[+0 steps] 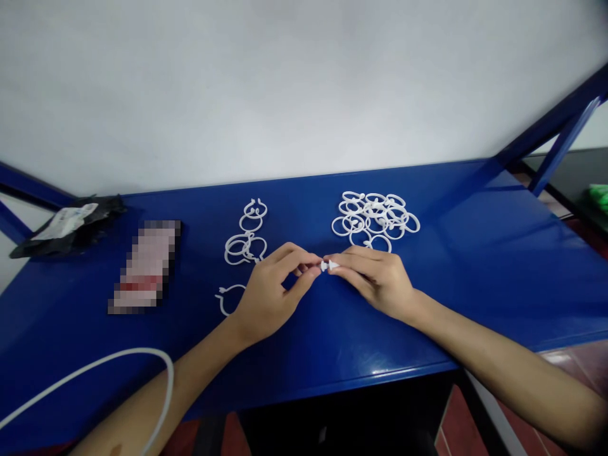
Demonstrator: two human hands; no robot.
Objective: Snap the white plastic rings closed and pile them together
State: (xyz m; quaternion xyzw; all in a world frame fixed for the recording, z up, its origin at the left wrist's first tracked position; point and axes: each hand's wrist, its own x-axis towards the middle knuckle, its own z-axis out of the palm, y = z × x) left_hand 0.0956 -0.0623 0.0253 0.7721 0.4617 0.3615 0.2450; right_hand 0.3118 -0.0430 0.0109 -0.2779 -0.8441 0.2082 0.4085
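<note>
My left hand (273, 291) and my right hand (382, 278) meet above the middle of the blue table, each closed in a pinch. Between their fingertips are the two white, flared ends of a shower curtain ring (332, 265), with a small gap between the ends. My fingers hide the rest of that ring. Several loose white rings (251, 222) lie to the left, and at least one, the open ring (222, 303) beside my left wrist, has its ends apart. Beyond my right hand lies a pile of white rings (351, 224), overlapping one another; many look closed.
The blue table (304, 354) backs onto a pale wall. At left lie a blurred-out flat rectangular object (147, 266) and a black plastic bag (66, 228) with a white label. A white cable (95, 365) loops across my left forearm. Blue frame bars (565, 149) rise at right.
</note>
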